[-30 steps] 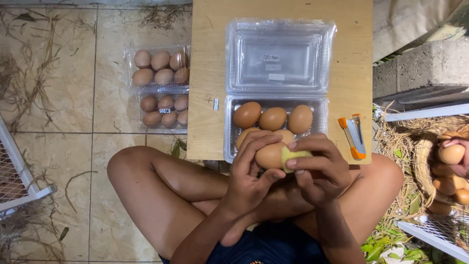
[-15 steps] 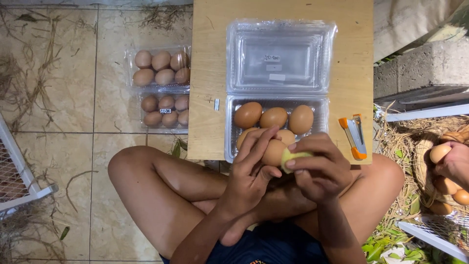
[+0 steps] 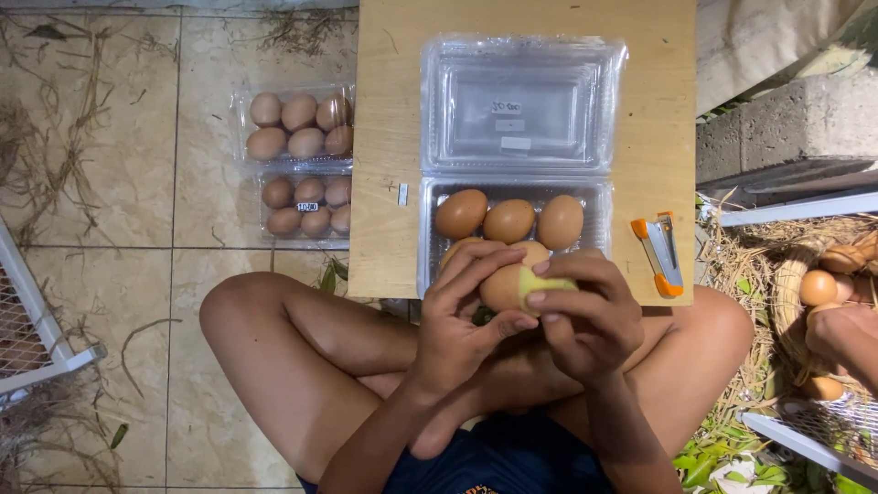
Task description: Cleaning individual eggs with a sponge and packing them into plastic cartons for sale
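Both our hands grasp one brown egg (image 3: 501, 285): left hand (image 3: 462, 320) steadies it while right hand (image 3: 585, 316) fingers press a yellow-green cloth (image 3: 544, 285) against it, above the clear plastic egg tray (image 3: 599, 220).

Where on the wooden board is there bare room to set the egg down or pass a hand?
Bare wood shows on the board left of the clear carton, and a narrower strip right of its lid, above the stapler. The near edge is crowded: both hands, left and right, hold an egg there.

front tray eggs (image 3: 457, 247) behind hands, basket (image 3: 786, 302) cropped
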